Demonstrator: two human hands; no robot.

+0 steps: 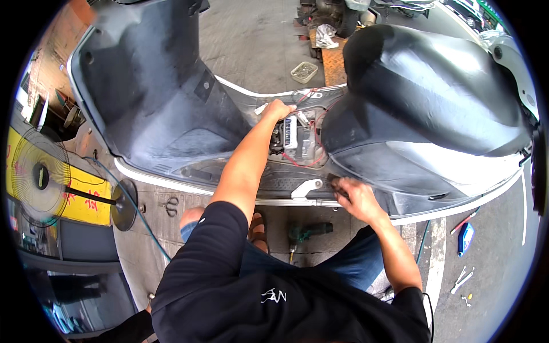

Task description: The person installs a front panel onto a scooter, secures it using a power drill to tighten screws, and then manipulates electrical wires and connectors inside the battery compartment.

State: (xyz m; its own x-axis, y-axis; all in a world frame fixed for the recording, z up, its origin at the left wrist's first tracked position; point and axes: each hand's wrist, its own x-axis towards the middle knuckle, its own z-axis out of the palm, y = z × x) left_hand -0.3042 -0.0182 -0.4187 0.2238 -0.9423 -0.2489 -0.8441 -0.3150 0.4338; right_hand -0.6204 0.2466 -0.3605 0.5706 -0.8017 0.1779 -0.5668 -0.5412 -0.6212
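Observation:
A scooter with dark plastic panels stands crosswise before me. In its floorboard an open compartment shows a battery with a pale top, and thin red wires run around it. My left hand reaches over to the compartment's far left edge. Its fingers are closed, and what they may hold is too small to make out. On the near side, below the seat, my right hand is at the floorboard's edge. Its fingers are curled around or against something dark I cannot make out. A whitish bracket lies left of it.
Between my feet a green and black power drill lies on the ground. Scissors and a standing fan are at left. Beyond the scooter sits a tray of small parts. A blue bottle and wrenches lie at right.

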